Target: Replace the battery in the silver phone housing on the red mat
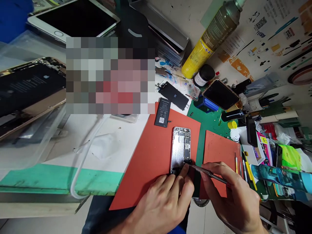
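Gripping a slim tool (210,173) in the right hand (230,191), tip down at the opened phone (179,146) on the red mat (143,165)! Touching that phone with the left hand (163,203), too; can't tell if gripping.

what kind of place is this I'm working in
Probably a phone repair bench: an opened phone lies on a red mat, a loose battery sits nearby, and the right hand holds a slim tool.

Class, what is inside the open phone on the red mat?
Circuit board at right, bare silver metal at left; the left hand hides part of its lower end.
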`<state>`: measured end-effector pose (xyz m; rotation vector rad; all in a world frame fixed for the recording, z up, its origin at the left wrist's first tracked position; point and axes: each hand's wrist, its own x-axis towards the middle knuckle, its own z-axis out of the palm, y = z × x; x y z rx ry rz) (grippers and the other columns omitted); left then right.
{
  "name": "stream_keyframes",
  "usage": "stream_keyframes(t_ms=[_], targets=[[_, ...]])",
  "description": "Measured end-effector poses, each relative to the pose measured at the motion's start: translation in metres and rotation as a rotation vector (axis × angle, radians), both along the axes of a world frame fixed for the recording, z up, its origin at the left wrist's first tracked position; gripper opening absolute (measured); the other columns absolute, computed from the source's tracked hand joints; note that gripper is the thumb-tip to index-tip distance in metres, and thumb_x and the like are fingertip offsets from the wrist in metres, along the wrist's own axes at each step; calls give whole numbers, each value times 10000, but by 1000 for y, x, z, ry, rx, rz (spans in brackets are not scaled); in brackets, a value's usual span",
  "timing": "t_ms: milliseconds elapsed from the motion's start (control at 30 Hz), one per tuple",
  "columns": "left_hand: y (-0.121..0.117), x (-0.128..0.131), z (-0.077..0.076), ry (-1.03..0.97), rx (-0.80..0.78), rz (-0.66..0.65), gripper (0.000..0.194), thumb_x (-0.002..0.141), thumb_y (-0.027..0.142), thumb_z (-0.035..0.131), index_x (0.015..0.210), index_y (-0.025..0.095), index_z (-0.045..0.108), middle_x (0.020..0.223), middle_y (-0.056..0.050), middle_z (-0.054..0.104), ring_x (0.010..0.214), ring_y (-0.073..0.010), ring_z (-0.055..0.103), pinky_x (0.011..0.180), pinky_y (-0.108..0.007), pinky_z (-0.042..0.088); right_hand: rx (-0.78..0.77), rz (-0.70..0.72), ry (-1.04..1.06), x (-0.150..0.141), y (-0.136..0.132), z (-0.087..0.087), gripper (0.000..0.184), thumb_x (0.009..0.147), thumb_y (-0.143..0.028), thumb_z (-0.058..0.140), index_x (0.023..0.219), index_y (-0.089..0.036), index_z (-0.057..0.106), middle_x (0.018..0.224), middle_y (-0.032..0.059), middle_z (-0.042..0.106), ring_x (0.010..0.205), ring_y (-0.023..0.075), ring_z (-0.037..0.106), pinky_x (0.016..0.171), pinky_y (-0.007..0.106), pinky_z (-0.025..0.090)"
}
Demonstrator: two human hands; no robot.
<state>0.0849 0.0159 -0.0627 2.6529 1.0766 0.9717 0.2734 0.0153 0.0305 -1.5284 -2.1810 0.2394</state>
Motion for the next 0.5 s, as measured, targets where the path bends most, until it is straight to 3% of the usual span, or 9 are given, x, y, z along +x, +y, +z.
stream_keyframes(t_ms=[167,500], targets=[[-1,0,0,-4,12,6,325,997,46,436,1200,71,688,1173,-160,822,816,-215,779,697,-350,574,121,89,-185,2,6,1,239,967,-82,733,1135,-222,635,743,-12,724,587,150,672,540,299,543],[-4,2,-4,-18,-10,-4,326,990,56,463,1221,81,692,1243,-158,807,874,-219,780,733,-351,574,184,185,-150,1,15,-1,291,921,-4,664,1165,-164,657,775,39,724,620,180,641,535,338,533]])
